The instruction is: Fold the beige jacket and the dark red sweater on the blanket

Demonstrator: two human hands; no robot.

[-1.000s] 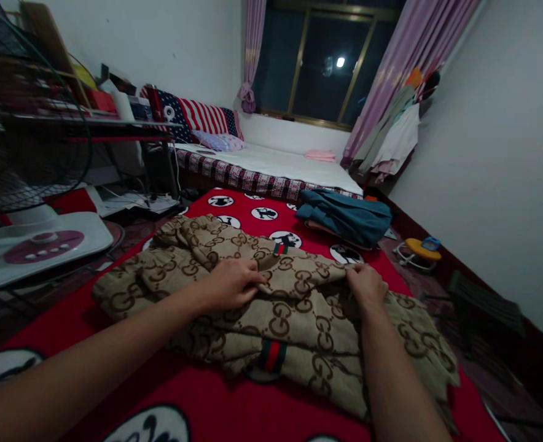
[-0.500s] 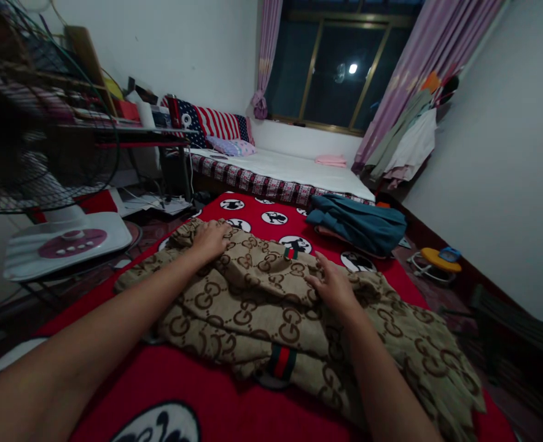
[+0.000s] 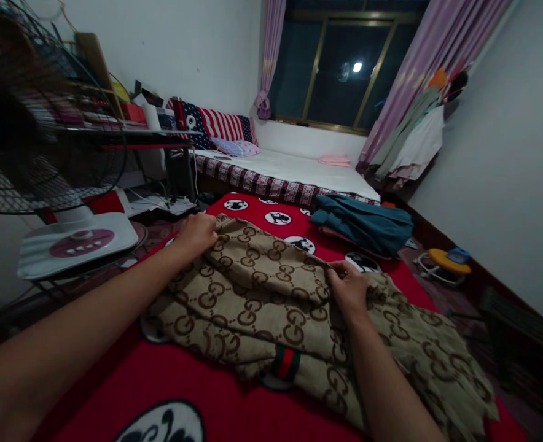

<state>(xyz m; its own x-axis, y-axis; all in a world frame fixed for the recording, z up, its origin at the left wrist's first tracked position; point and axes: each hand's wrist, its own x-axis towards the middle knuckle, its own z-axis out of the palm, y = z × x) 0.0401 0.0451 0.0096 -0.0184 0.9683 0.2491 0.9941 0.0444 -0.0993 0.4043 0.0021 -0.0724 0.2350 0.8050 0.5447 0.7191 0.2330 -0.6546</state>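
Observation:
A tan garment with a brown interlocking-letter pattern is spread, creased, over a red cloth with black-and-white round pictures. A green-and-red stripe shows on its near edge. My left hand is closed round the garment's far left edge, its fingertips mostly hidden. With thumb and fingers, my right hand pinches the far edge right of the middle. Between the two hands the fabric is drawn up into a fairly straight edge. Whether it is a shirt or another kind of garment cannot be made out.
A folded teal cloth lies beyond the garment. To the left stands a fan, close to a cluttered desk. Behind is a bed; a yellow stool and a dark chair are at the right.
Both hands lay loosely on the garment before; now they have closed on its far edge. That edge has been lifted and straightened, and the small far stripe is out of sight.

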